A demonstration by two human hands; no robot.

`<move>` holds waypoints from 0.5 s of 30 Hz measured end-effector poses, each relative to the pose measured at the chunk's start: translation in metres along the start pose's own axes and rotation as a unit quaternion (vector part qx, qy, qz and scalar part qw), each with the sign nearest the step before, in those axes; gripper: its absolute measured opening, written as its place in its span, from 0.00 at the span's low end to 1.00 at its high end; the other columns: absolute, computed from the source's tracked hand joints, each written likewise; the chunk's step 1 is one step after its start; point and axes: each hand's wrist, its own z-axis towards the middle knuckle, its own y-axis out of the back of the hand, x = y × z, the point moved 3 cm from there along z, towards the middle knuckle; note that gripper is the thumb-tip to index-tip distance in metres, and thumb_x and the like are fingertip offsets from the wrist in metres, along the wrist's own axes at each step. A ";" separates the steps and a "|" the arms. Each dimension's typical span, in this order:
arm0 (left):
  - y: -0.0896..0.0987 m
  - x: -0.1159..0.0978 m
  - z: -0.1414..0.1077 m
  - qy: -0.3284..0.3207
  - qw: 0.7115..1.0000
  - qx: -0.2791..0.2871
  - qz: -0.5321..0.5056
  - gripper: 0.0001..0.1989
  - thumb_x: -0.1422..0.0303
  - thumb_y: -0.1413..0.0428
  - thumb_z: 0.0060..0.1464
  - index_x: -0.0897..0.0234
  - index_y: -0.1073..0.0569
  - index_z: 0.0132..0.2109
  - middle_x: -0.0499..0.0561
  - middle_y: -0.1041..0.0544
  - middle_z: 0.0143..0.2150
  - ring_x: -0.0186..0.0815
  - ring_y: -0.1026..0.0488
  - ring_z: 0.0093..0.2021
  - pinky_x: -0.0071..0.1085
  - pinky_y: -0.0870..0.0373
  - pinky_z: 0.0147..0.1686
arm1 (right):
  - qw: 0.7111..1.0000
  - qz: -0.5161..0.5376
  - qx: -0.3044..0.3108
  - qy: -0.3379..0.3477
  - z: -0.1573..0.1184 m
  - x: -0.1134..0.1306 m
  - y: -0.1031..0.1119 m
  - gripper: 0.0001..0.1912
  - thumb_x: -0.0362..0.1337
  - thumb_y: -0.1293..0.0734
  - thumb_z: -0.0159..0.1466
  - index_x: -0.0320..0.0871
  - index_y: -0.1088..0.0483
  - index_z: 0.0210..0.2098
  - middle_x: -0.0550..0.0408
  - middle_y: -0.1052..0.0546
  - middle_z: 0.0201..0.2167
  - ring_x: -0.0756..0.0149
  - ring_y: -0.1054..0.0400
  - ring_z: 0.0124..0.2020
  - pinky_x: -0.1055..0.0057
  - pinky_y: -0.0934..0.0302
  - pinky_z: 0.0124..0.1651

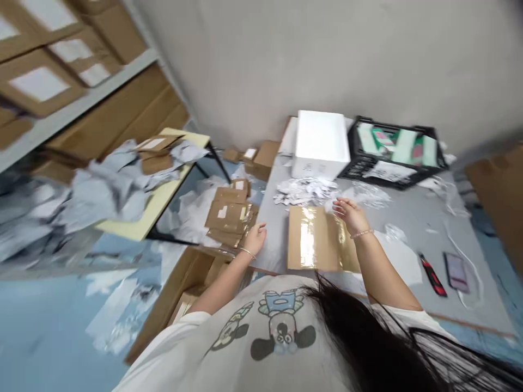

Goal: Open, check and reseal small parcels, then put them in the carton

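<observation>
A flat cardboard package (322,239) lies at the front edge of the grey table, with strips of shiny clear tape across it. My right hand (351,215) is over its upper right part, fingers loosely bent and apart, with nothing visible in them. Off the table's left edge, my left hand (256,239) hangs with loosely curled fingers and the index finger stretched out; I see nothing in it. Below and left of that hand are stacked flat cardboard parcels (226,212). Crumpled white paper (304,190) lies just behind the package.
A white foam box (321,144) and a black crate (388,169) with green-and-white packs stand at the back. Right are a red-black cutter (433,275) and a phone (456,272). An open carton (163,305) is low left, beside a yellow table (139,218) with grey bags.
</observation>
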 end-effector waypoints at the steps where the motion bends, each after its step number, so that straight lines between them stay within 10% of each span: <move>1: -0.019 -0.016 0.004 -0.033 0.999 0.028 0.022 0.15 0.65 0.43 0.53 0.61 0.26 0.48 0.57 0.24 0.50 0.44 0.27 0.51 0.42 0.35 0.56 | 0.998 0.011 -0.057 0.000 -0.010 -0.002 0.036 0.11 0.40 0.28 0.52 0.46 0.26 0.35 0.53 0.21 0.34 0.69 0.28 0.31 0.75 0.34 0.30; 4: -0.075 -0.055 0.009 -0.094 0.988 0.087 0.089 0.21 0.67 0.43 0.53 0.64 0.29 0.54 0.60 0.28 0.55 0.47 0.31 0.57 0.44 0.38 0.60 | 0.976 0.046 -0.210 -0.020 -0.047 -0.026 0.131 0.08 0.39 0.30 0.52 0.46 0.28 0.32 0.55 0.21 0.32 0.71 0.29 0.29 0.77 0.36 0.28; 8: -0.137 -0.082 0.002 -0.112 0.972 0.019 0.206 0.33 0.67 0.43 0.53 0.73 0.41 0.64 0.70 0.47 0.69 0.55 0.55 0.71 0.53 0.56 0.67 | 0.957 0.059 -0.273 -0.079 -0.097 -0.086 0.206 0.08 0.40 0.31 0.52 0.46 0.30 0.31 0.55 0.22 0.29 0.70 0.30 0.27 0.76 0.38 0.27; 15: -0.262 -0.084 -0.067 -0.219 0.951 0.075 0.204 0.33 0.68 0.47 0.56 0.68 0.45 0.67 0.63 0.50 0.71 0.46 0.55 0.72 0.43 0.56 0.69 | 0.994 -0.055 -0.038 -0.089 -0.098 -0.148 0.187 0.24 0.44 0.24 0.47 0.47 0.29 0.42 0.52 0.23 0.38 0.58 0.29 0.40 0.61 0.36 0.45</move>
